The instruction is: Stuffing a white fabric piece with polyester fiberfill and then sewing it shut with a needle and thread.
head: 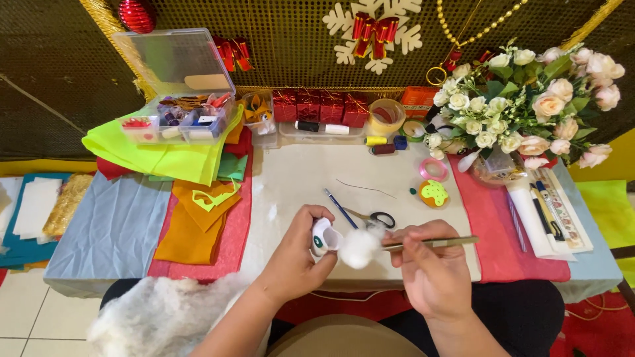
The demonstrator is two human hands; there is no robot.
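A small white felt piece with a dark green spot [323, 238] sits low in the middle of the frame, over the near edge of the worktop [297, 185], pinched by the curled fingers of the left hand [297, 254]. Touching its right side is a fluffy white wad of stuffing [360, 248], and a thin metal stick [436, 242] reaches into that wad from the right. The right hand [430, 264] grips the stick with its fingers pressed together around it, thumb on top. Just above the hands lie a blue pencil [339, 207] and a pair of black-handled scissors [377, 218], flat on the pale worktop. Further right and slightly higher is an orange felt shape with a green top [433, 194], with a pink ring of tape [433, 169] above it. In the lower left of the frame a loose heap of white stuffing [165, 314] rests by the person's lap. To the left of centre, orange, red and neon yellow felt sheets [192, 198] overlap, and a clear plastic box with its lid raised [178, 122] stands above them. White and pink artificial roses [529, 99] fill the upper right of the frame.
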